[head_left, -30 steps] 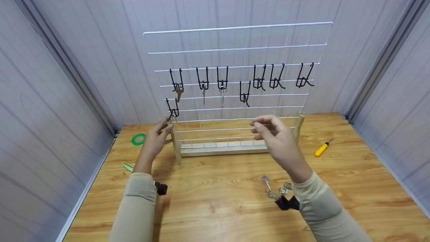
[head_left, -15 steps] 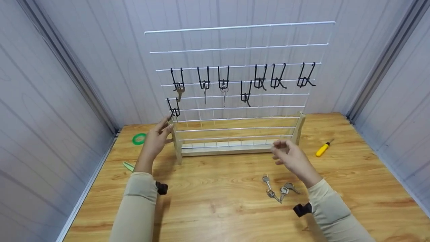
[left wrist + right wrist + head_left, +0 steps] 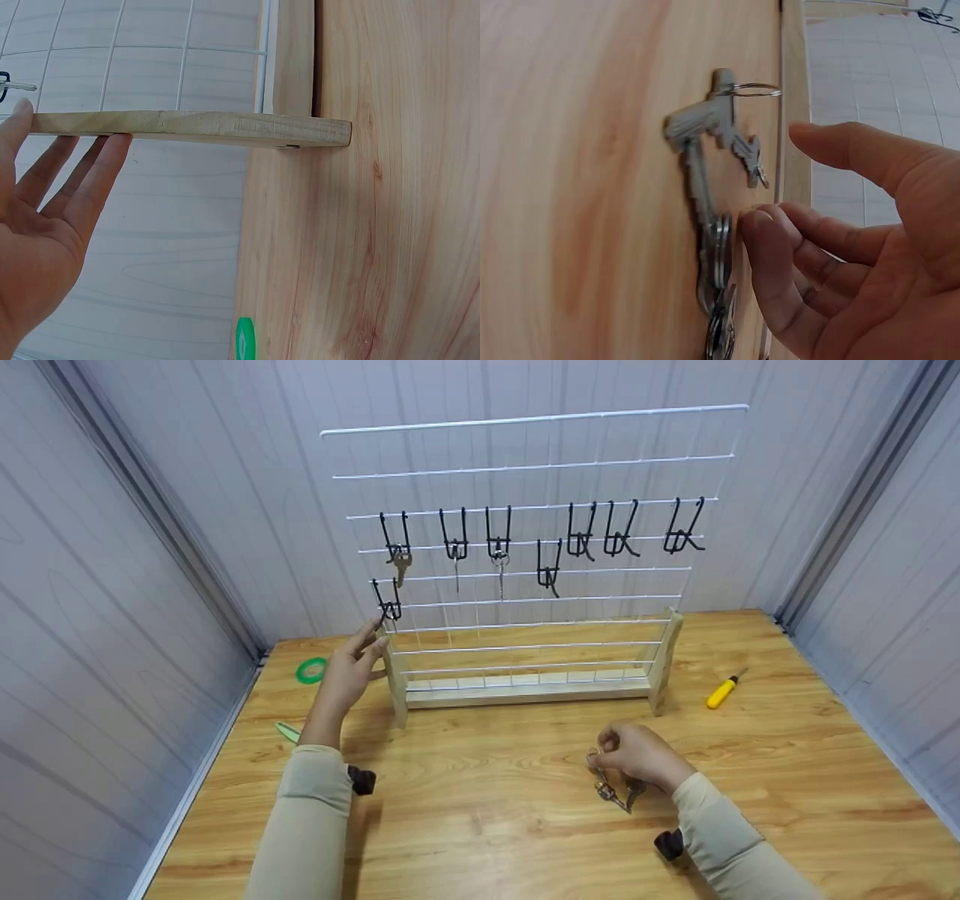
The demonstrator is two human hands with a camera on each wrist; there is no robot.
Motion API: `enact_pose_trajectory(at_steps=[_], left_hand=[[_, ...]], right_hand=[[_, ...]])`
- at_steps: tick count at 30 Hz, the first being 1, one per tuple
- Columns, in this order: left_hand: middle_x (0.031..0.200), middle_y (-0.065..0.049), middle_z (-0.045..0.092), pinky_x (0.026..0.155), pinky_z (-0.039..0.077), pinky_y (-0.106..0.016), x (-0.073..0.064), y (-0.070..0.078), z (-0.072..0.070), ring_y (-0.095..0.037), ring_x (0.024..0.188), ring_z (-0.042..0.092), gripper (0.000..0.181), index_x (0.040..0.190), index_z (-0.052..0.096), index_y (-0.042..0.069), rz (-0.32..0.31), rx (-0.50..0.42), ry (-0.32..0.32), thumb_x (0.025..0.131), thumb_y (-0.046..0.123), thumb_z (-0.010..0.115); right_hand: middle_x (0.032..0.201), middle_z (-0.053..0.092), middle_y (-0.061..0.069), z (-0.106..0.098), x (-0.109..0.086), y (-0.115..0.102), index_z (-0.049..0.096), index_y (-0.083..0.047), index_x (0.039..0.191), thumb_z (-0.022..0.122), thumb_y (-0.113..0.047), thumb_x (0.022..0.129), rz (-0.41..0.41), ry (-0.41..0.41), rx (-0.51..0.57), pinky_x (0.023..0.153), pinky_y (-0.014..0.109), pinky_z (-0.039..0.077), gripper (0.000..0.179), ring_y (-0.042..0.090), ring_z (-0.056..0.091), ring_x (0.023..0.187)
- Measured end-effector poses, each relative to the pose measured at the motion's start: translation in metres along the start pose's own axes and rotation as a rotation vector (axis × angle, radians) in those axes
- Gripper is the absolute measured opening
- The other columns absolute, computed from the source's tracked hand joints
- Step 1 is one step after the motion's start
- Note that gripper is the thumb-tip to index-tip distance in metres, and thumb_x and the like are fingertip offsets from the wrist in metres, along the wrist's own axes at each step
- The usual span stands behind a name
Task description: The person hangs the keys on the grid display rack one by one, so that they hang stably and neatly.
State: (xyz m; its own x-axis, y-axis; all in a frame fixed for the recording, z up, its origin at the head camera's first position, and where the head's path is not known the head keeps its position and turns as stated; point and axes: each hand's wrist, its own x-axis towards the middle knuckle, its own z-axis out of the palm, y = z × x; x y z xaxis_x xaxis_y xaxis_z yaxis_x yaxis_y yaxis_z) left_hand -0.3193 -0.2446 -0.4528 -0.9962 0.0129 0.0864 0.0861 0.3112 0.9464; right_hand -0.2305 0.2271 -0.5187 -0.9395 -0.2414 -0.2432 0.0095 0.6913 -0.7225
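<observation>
My left hand (image 3: 346,673) touches the left wooden post (image 3: 225,127) of a white wire rack (image 3: 525,649). Its fingers look fairly straight along the post's outer side, with the thumb at the front edge. Just above it, a black hook (image 3: 388,601) bears a key, partly hidden. Low over the table, my right hand (image 3: 637,754) is beside several loose keys (image 3: 705,142) with rings. Thumb and fingertips stand apart in the right wrist view, with nothing seen between them. In the head view this hand covers part of the keys.
More black hooks (image 3: 548,568) hang on the rack, and some of them bear keys (image 3: 403,566). A yellow-handled screwdriver (image 3: 722,692) lies at the right. Left of the rack are a green ring (image 3: 310,670) and a pale green object (image 3: 286,731), partly behind the arm.
My right hand has come down from in front of the rack's right part to the loose keys on the table. The left hand has stayed at the post.
</observation>
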Motion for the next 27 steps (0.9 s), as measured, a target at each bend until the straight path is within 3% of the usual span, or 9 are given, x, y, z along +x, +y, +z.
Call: enact_pose_trajectory(at_steps=[6,9,20,27], left_hand=[[0.172,-0.025,0.036,0.107,0.063,-0.047,0.0017,-0.0006,-0.0003,-0.043,0.151,0.051,0.057,0.166,0.041,0.027,-0.007,0.003,0.001,0.112,0.034,0.057],[0.171,-0.026,0.036,0.107,0.063,-0.048,0.0017,-0.0005,0.0002,-0.043,0.151,0.051,0.057,0.166,0.041,0.027,-0.004,-0.004,0.002,0.112,0.034,0.057],[0.173,-0.024,0.033,0.109,0.062,-0.048,-0.0007,0.0005,0.0,-0.041,0.152,0.05,0.059,0.168,0.038,0.026,-0.022,0.008,-0.002,0.112,0.036,0.056],[0.171,-0.026,0.036,0.109,0.062,-0.05,0.0004,-0.0005,0.0009,-0.043,0.151,0.051,0.058,0.167,0.04,0.025,0.004,-0.006,0.0,0.113,0.033,0.056]], right_hand=[[0.088,0.063,0.004,0.0076,0.005,0.0005,0.066,-0.004,0.097,0.084,-0.029,0.093,0.007,0.033,-0.046,0.055,0.024,0.045,0.031,0.014,0.055,0.068],[0.085,0.064,0.003,0.0086,0.0078,0.0005,0.066,-0.007,0.092,0.084,-0.028,0.092,0.014,0.037,-0.053,0.053,0.023,0.044,0.028,0.013,0.054,0.066],[0.087,0.071,0.003,0.0075,0.0101,0.0006,0.072,-0.007,0.092,0.083,-0.025,0.093,0.004,0.027,-0.074,0.049,0.022,0.046,0.021,0.011,0.056,0.064],[0.086,0.07,0.004,0.0068,0.009,0.0017,0.071,-0.005,0.094,0.084,-0.025,0.091,0.021,0.026,-0.018,0.042,0.021,0.044,0.023,0.012,0.054,0.056]])
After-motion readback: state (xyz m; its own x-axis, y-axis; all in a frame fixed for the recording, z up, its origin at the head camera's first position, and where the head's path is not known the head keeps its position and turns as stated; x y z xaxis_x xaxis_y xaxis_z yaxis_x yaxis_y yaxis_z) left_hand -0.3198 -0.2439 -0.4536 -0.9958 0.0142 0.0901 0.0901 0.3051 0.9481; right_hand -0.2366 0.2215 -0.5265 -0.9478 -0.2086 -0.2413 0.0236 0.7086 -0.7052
